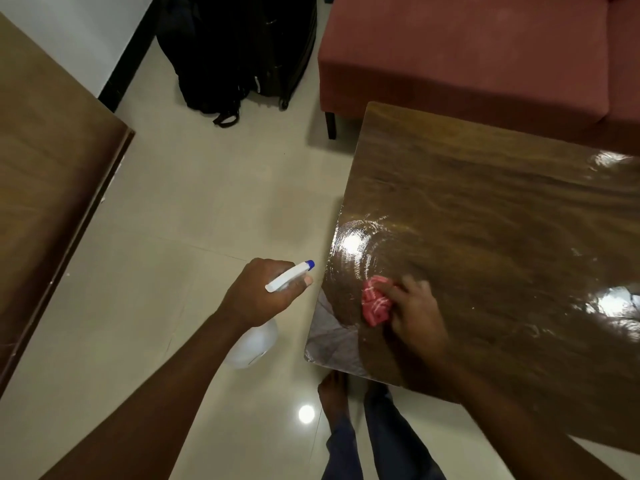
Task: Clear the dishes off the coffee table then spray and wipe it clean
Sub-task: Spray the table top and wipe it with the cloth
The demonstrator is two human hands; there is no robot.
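We see the glossy wood-grain coffee table (502,220), wet-streaked. Our right hand (417,313) presses a crumpled pink cloth (375,303) near its left edge; our left hand (263,292) grips a white spray bottle (256,341), held just beside the table.

I see both forearms bare, no sleeves in view. At the bottom centre of the frame I see dark blue trousers (388,441) above a bare foot (333,393).
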